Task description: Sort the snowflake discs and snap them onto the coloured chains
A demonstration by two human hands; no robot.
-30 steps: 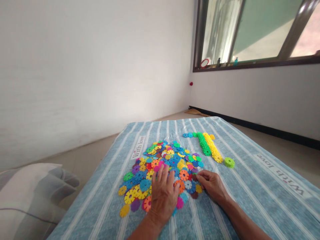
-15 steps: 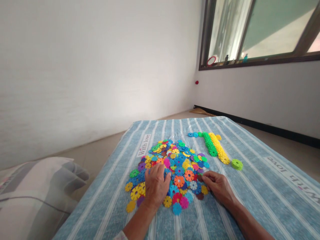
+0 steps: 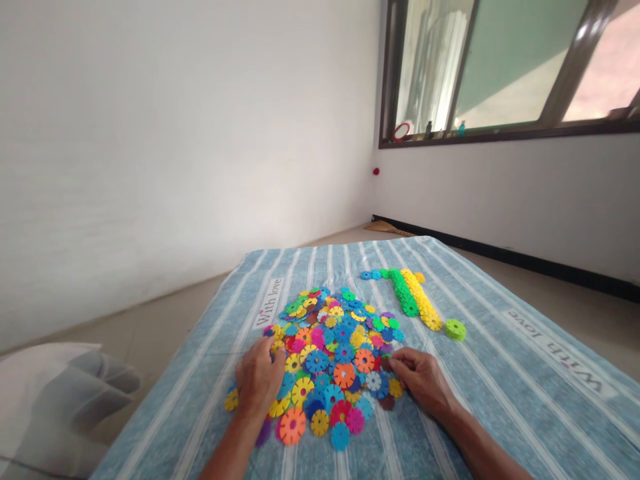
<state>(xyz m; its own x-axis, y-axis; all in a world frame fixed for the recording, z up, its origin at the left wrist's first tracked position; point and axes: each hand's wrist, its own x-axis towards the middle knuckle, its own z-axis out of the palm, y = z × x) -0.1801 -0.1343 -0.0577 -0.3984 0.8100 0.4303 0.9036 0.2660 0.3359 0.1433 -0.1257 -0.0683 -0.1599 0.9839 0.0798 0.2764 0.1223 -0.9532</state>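
Note:
A pile of flat, coloured plastic flower discs (image 3: 330, 347) lies spread on a blue striped bed sheet (image 3: 500, 373). My left hand (image 3: 259, 381) rests on the pile's left edge, fingers curled over some discs; what it holds, if anything, is hidden. At the pile's right edge my right hand (image 3: 421, 381) has its fingers pinched together on a dark disc. Beyond the pile lie a joined row of green discs (image 3: 401, 291) and a row of yellow discs (image 3: 423, 303), with a few blue discs (image 3: 369, 275) at their far end. A single green stack (image 3: 455, 329) sits to the right.
A grey and white pillow (image 3: 55, 400) lies at the lower left beside the bed. White walls close the room on the left and far side. A window (image 3: 500, 60) with small items on its sill is at the upper right. Floor shows beyond the bed's edges.
My left hand has slid from the middle of the pile to its left edge, uncovering several discs. My right hand has stayed at the right edge.

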